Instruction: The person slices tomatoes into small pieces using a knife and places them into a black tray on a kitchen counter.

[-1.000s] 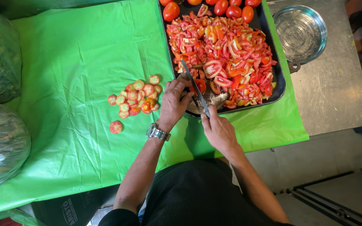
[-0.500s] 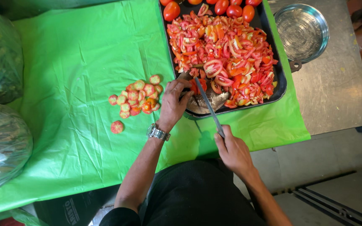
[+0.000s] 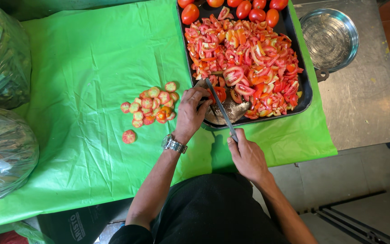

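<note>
Over the near edge of the black tray (image 3: pixel 307 92), the left hand (image 3: pixel 190 113) pins a red tomato (image 3: pixel 220 93) down with curled fingers. That grip is closed around the tomato. The tomato sits in the tray's bare near corner, just past the fingertips.

The right hand (image 3: pixel 248 156) is closed tight around the handle of a knife (image 3: pixel 220 108). The handle is hidden in the fist. The blade runs up and to the left from the right hand, slanting over the tray's near rim. Its tip lies close beside the tomato and the left fingers. So the tomato is away from the body and a bit left of the right hand, along the line of the blade. The left hand is nearer to the tomato; it is touching it.

Room is tight there. A big pile of cut tomato pieces (image 3: pixel 244 58) fills the rest of the tray, right next to the tomato. Whole tomatoes (image 3: pixel 243 9) line the far rim. To the left, on the green sheet (image 3: pixel 82 68) over the table, lies a small heap of cut-off tomato ends (image 3: pixel 152 108), with open sheet all around it. A metal bowl (image 3: pixel 330 38) stands well apart on the right.
</note>
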